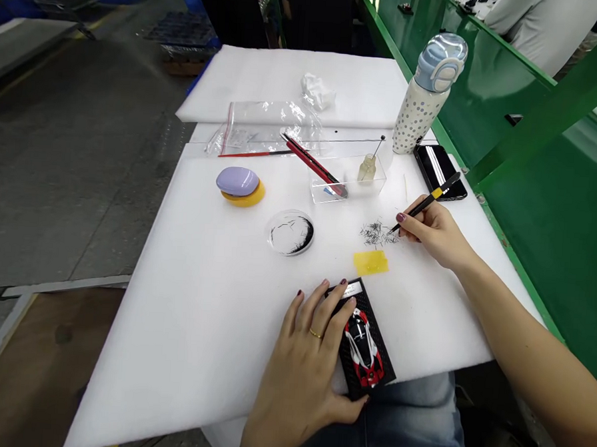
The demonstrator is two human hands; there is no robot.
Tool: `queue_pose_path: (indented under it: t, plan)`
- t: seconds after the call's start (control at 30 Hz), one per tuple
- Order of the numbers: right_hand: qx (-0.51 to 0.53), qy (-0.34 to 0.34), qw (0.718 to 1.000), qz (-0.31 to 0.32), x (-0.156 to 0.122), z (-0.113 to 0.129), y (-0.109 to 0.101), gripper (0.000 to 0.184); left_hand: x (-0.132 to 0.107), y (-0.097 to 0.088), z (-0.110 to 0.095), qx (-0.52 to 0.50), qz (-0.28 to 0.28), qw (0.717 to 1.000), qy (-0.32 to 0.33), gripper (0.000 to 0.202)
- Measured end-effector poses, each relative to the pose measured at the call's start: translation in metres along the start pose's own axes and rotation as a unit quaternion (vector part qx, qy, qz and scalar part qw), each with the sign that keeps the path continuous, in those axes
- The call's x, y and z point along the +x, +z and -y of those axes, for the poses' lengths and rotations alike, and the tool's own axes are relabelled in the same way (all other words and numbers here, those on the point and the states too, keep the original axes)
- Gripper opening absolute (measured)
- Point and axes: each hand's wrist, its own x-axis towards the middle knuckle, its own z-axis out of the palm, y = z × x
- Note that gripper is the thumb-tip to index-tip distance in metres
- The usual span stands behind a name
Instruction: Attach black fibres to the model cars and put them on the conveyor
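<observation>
My left hand (304, 357) grips the black base of a red, white and black model car (366, 350), fingers over its far left edge and thumb at the near edge. The base lies tilted at the table's front edge. In my right hand (435, 231) is a slim black pen-like tool (422, 204) with a yellow band, pinched between thumb and fingers. Its tip reaches the right side of a loose pile of thin dark slivers (375, 233). A yellow piece of film (371, 262) lies between this pile and the car.
On the white foam-covered table (198, 312) stand a round clear dish (288, 233) of slivers, a purple-and-yellow case (238, 182), a clear tray (322, 197) with a small bottle (367, 168), a phone (431, 165) and a dotted flask (419, 113). A green partition (545, 196) borders the right.
</observation>
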Motion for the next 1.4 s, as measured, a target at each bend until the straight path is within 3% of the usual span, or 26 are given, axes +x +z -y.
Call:
queue_pose_path:
  t: [0.27,0.6,0.83,1.07,1.4]
  plan:
    - [-0.073,-0.004,0.997,-0.027,0.001,0.000,0.010,0.023,0.000,0.000,0.002,0.015,0.002,1.000,0.013,0.105]
    - [-0.138,-0.026,0.989,-0.038,-0.001,-0.002,0.017,0.022,0.000,-0.002,0.001,0.009,0.002,1.000,0.006,0.103]
    - [-0.137,-0.033,0.989,-0.050,-0.003,-0.005,0.015,0.030,-0.001,-0.003,0.002,0.018,0.009,1.000,0.014,0.105]
    - [-0.130,-0.009,0.990,-0.058,-0.002,0.000,0.017,0.023,0.000,-0.003,0.000,0.014,0.010,1.000,0.010,0.104]
    - [-0.109,-0.004,0.992,-0.060,0.001,0.001,0.018,0.030,-0.001,-0.003,0.000,-0.002,0.011,1.000,-0.005,0.100]
